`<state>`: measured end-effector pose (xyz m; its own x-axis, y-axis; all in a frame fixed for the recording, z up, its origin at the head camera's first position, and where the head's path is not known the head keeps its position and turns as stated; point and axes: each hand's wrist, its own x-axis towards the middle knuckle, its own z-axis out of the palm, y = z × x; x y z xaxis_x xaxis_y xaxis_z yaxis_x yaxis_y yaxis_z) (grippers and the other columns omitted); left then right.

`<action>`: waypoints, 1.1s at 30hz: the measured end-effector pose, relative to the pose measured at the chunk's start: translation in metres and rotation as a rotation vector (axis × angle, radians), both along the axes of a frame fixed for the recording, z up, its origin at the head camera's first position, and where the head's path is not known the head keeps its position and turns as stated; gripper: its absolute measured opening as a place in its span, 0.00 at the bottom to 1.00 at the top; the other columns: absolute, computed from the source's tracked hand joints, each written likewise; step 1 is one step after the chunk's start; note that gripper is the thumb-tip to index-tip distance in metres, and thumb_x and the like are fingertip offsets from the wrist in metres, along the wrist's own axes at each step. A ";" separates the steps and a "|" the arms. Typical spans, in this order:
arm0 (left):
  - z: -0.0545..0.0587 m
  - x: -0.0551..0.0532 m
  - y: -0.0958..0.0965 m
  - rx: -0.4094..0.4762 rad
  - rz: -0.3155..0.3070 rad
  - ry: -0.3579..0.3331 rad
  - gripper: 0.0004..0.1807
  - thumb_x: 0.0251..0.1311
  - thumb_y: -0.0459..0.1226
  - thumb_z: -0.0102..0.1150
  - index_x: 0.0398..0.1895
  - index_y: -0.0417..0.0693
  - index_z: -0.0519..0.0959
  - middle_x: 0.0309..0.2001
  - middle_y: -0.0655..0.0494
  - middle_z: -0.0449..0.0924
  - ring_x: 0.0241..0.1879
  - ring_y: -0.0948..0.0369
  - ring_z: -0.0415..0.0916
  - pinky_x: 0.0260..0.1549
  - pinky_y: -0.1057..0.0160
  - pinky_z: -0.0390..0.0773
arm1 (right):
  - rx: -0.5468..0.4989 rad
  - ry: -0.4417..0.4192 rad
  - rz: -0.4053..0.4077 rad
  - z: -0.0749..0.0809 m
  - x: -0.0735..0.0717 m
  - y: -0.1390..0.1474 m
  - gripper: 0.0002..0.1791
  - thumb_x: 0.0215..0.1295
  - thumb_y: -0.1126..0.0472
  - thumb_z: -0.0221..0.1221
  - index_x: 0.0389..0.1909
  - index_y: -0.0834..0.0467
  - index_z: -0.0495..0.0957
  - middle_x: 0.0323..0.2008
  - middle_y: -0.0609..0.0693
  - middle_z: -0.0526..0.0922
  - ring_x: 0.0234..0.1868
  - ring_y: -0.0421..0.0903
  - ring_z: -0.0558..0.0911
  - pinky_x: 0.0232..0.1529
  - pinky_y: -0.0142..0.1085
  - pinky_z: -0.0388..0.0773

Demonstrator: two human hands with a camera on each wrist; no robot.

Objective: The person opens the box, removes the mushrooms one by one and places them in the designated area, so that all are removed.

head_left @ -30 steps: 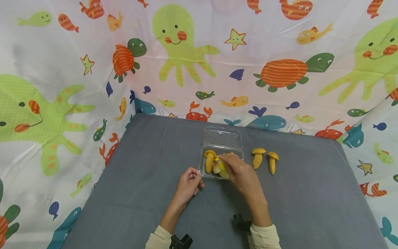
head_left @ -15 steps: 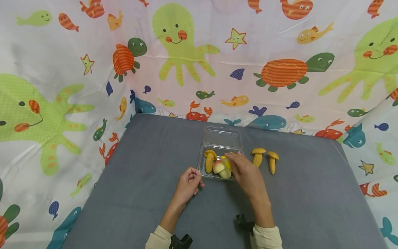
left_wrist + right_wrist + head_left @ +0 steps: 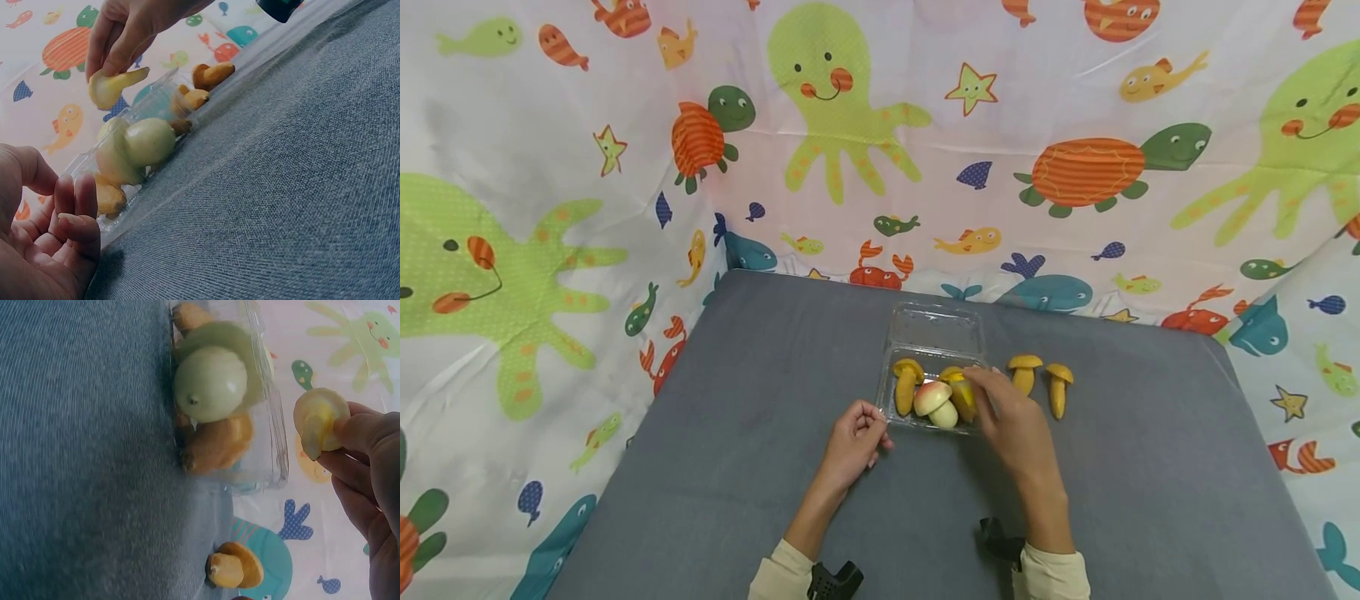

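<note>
A clear plastic box [image 3: 936,327] lies with its lid folded back on the grey cloth. My left hand [image 3: 853,442] pinches its near left corner between thumb and fingertips. Above the box's right part, my right hand [image 3: 1018,425] holds a small yellow toy mushroom [image 3: 322,422] between thumb and fingers, cap and stem both showing in the wrist views. Inside the box sit a brown-yellow mushroom [image 3: 906,393] on the left, a fat pale mushroom with a reddish cap [image 3: 932,398] in the middle, and another brown-yellow mushroom [image 3: 965,410] at right, partly hidden by the right hand.
Two more brown-yellow mushrooms, one [image 3: 1024,372] nearer the box and one [image 3: 1059,390] farther out, lie right of it. Behind the table hangs a curtain [image 3: 880,167] printed with sea animals. Dark wrist cameras [image 3: 835,581] sit at the sleeves.
My right hand has drawn to the right with the yellow mushroom, uncovering the reddish-capped mushroom and the brown-yellow one beside it. The left hand stays at the box corner.
</note>
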<state>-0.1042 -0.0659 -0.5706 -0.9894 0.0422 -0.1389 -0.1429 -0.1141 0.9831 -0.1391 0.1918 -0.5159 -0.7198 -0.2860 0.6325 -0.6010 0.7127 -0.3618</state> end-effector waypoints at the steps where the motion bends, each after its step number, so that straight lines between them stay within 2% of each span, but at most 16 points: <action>1: 0.000 0.000 0.000 0.001 -0.001 0.000 0.01 0.70 0.28 0.56 0.40 0.39 0.74 0.28 0.48 0.79 0.27 0.59 0.83 0.15 0.71 0.68 | -0.006 0.001 0.000 0.000 0.000 0.002 0.18 0.65 0.74 0.69 0.55 0.61 0.85 0.49 0.55 0.90 0.51 0.55 0.89 0.63 0.51 0.80; 5: 0.001 -0.001 0.000 -0.002 -0.006 -0.003 0.03 0.70 0.28 0.57 0.42 0.36 0.74 0.29 0.46 0.79 0.27 0.59 0.83 0.15 0.71 0.68 | -0.021 -0.002 -0.004 0.001 0.001 0.007 0.18 0.65 0.74 0.69 0.55 0.61 0.85 0.50 0.55 0.90 0.52 0.56 0.89 0.63 0.52 0.80; 13: 0.002 -0.001 0.000 0.011 -0.010 0.006 0.02 0.70 0.28 0.57 0.40 0.39 0.74 0.28 0.48 0.79 0.27 0.59 0.83 0.15 0.71 0.68 | -0.015 -0.044 -0.051 0.001 0.004 0.015 0.17 0.68 0.71 0.68 0.57 0.59 0.85 0.52 0.54 0.90 0.54 0.53 0.88 0.66 0.46 0.78; 17: 0.001 -0.001 0.000 0.014 -0.010 0.010 0.02 0.70 0.27 0.56 0.40 0.40 0.74 0.28 0.48 0.79 0.27 0.59 0.83 0.15 0.71 0.68 | -0.023 -0.051 -0.061 0.001 0.005 0.018 0.17 0.69 0.70 0.68 0.57 0.59 0.85 0.52 0.53 0.89 0.54 0.52 0.88 0.66 0.47 0.78; 21: 0.002 0.000 -0.001 0.006 -0.013 0.002 0.02 0.70 0.29 0.57 0.41 0.39 0.74 0.29 0.48 0.79 0.28 0.58 0.84 0.16 0.71 0.68 | -0.022 -0.052 -0.078 0.001 0.006 0.020 0.17 0.68 0.70 0.69 0.56 0.59 0.85 0.53 0.54 0.89 0.55 0.53 0.88 0.62 0.49 0.80; 26: 0.001 -0.001 -0.002 0.000 -0.016 -0.008 0.02 0.72 0.30 0.57 0.41 0.42 0.74 0.29 0.49 0.79 0.29 0.57 0.84 0.16 0.71 0.69 | -0.022 -0.050 -0.102 0.000 0.007 0.024 0.17 0.68 0.70 0.69 0.57 0.59 0.85 0.53 0.53 0.89 0.54 0.52 0.88 0.54 0.48 0.83; 31: 0.000 -0.001 -0.002 -0.002 -0.012 -0.004 0.03 0.72 0.29 0.57 0.39 0.45 0.74 0.29 0.50 0.79 0.28 0.58 0.84 0.16 0.70 0.69 | -0.034 -0.045 -0.109 -0.004 0.006 0.030 0.18 0.67 0.72 0.68 0.57 0.59 0.85 0.54 0.53 0.89 0.55 0.53 0.88 0.54 0.47 0.83; 33: -0.001 -0.001 -0.002 -0.002 -0.011 0.000 0.02 0.71 0.30 0.57 0.40 0.43 0.74 0.29 0.49 0.79 0.28 0.58 0.84 0.16 0.70 0.69 | -0.039 -0.045 -0.115 -0.004 0.005 0.032 0.19 0.67 0.73 0.68 0.57 0.59 0.85 0.55 0.53 0.89 0.56 0.53 0.87 0.54 0.47 0.82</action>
<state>-0.1057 -0.0682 -0.5713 -0.9888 0.0532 -0.1393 -0.1445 -0.1106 0.9833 -0.1341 0.2239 -0.5201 -0.7742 -0.1756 0.6080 -0.4986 0.7609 -0.4152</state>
